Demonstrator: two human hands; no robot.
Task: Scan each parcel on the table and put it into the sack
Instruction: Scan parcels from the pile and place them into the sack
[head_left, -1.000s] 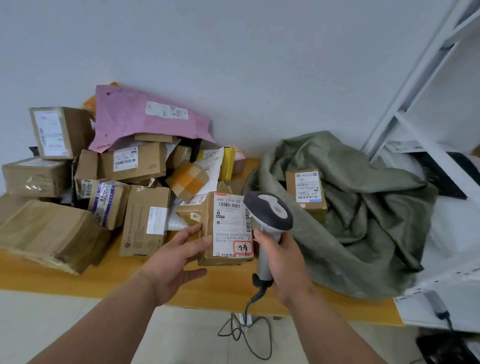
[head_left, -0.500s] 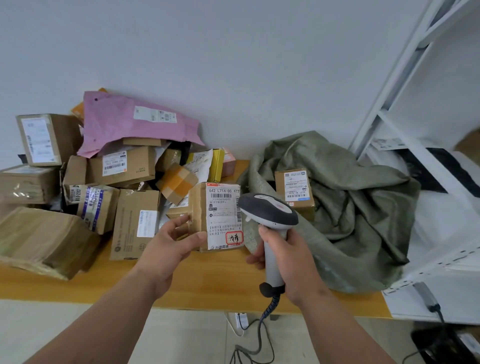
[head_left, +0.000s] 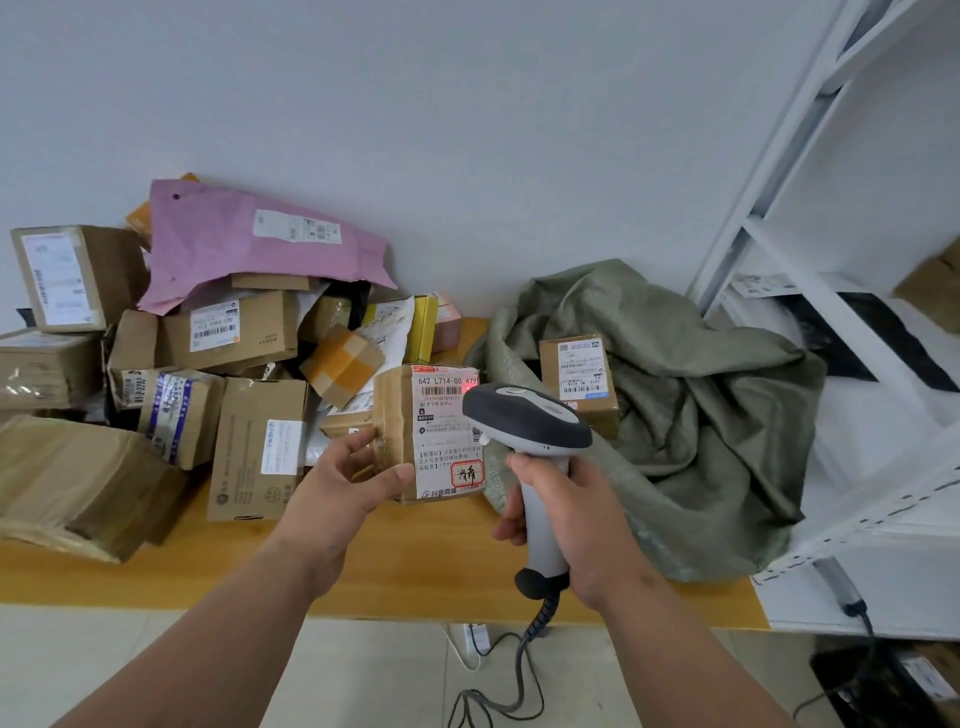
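While left hand (head_left: 347, 483) grips upright parcel (head_left: 415, 431), label facing scanner (head_left: 524, 415)

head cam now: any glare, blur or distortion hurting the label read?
Head view: even, soft light, no glare on the held parcel; a red scan glow crosses its top barcode. Large label print is sharp, small print is not legible. Wide-angle bend bows the shelf frame and table edge. The scanner head covers the label's right edge.
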